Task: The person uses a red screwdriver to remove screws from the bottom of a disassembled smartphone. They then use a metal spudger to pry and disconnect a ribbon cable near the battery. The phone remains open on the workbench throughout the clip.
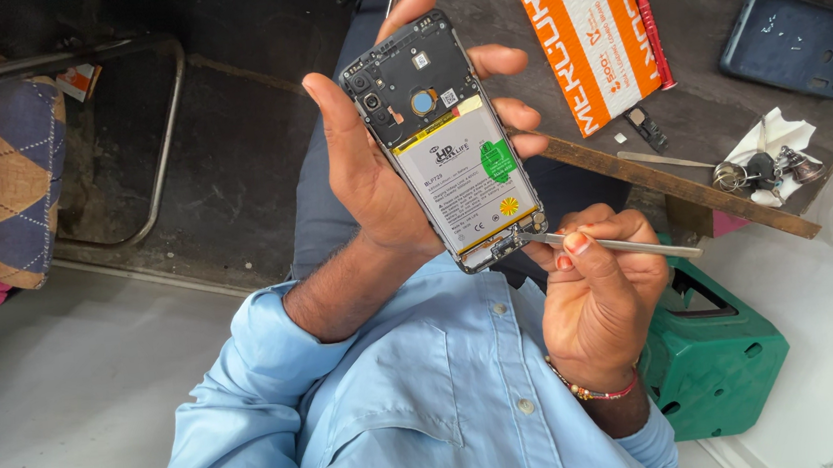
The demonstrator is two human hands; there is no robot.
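- Dark floor fills the top of the view, with a worn dark bench (725,87) at 2 o'clock and pale floor along the bottom.
- Your left hand (371,168) cradles an opened phone (444,141), back cover off, at the centre of the view; the thumb lies along its 9 o'clock edge and the fingertips (517,115) curl round the 3 o'clock edge, so the hand is closed snugly on it.
- Your right hand (597,288), at 5 o'clock from the phone, pinches thin metal tweezers (618,244) between thumb and fingers; the tip touches the phone's bottom edge.
- On the bench lie an orange packet (585,34), a red screwdriver (653,33), a blue back cover (791,41) and keys (763,172).
- Below the bench, at 4 o'clock, stands a green stool (719,358).
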